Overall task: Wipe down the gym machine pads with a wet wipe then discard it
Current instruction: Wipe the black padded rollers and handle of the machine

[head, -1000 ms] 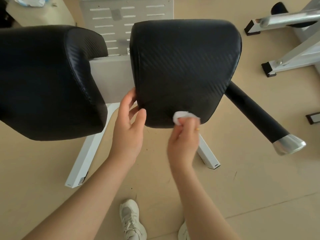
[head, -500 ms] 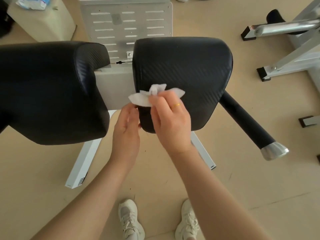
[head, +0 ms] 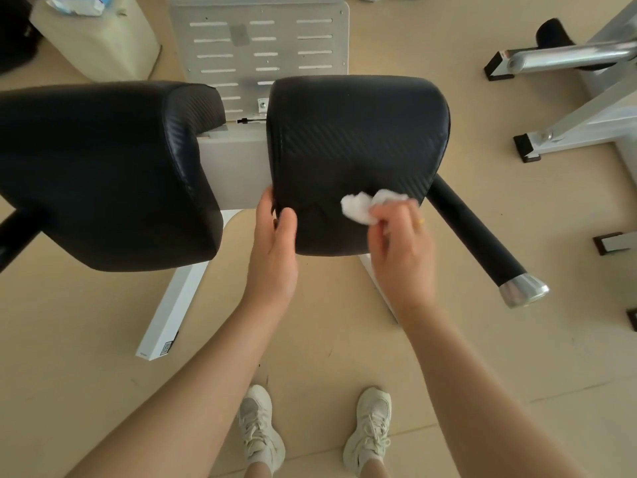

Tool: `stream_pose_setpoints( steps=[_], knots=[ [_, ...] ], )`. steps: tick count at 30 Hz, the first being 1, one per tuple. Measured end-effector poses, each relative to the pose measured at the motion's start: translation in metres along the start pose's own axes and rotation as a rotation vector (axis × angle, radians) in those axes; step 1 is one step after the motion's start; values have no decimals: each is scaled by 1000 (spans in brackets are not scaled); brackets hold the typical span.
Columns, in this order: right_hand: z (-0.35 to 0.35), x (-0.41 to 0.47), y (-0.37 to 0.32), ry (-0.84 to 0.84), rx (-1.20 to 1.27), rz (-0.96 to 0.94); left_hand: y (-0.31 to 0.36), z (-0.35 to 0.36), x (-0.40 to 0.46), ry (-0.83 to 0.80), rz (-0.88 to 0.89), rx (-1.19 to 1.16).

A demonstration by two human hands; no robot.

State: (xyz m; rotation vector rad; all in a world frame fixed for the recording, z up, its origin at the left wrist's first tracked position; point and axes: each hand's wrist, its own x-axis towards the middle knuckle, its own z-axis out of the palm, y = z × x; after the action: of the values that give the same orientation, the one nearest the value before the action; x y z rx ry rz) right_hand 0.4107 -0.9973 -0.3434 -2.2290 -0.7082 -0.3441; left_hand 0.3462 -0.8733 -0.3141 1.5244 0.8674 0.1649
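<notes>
the right pad (head: 358, 139), black with a woven texture, serves as the landmark. the wet wipe (head: 365, 205), white and crumpled, lies against the lower front face of this pad, toward its right side. the right hand (head: 401, 250) holds the wipe there, its fingers (head: 396, 210) curled over the bunched tissue and pressing it to the pad; a thin yellow ring shows on one finger. the left hand (head: 274, 250) grips the pad's lower left corner, thumb on the front face and the other fingers wrapped round the left edge, out of sight behind it.

left of the right pad, across a narrow gap, sits the left pad (head: 103, 174), larger in view and of the same black covering. between and behind the two pads stands a white slotted plate (head: 258, 39), with a white frame block below it. from the right pad's lower right a black padded bar (head: 475, 236) slants down and away, ending in a silver cap (head: 524, 290). white frame legs (head: 172, 308) run out below the pads on the beige floor (head: 482, 357). directly below the right pad, a pair of pale sneakers (head: 368, 429) stand on the floor. far to the pad's upper left a blue-and-white packet (head: 77, 3) rests on a pale box (head: 100, 36).
</notes>
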Motion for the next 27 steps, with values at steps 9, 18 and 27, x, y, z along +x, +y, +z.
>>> stream_pose_setpoints(
  steps=[9,18,27],
  knots=[
    [-12,28,17,-25,-72,-116,13,22,-8,91,-104,33],
    [-29,-28,21,-692,-32,289,53,34,-27,122,-359,162],
    [-172,45,29,-500,551,812,97,92,-58,4,-684,-96]
  ],
)
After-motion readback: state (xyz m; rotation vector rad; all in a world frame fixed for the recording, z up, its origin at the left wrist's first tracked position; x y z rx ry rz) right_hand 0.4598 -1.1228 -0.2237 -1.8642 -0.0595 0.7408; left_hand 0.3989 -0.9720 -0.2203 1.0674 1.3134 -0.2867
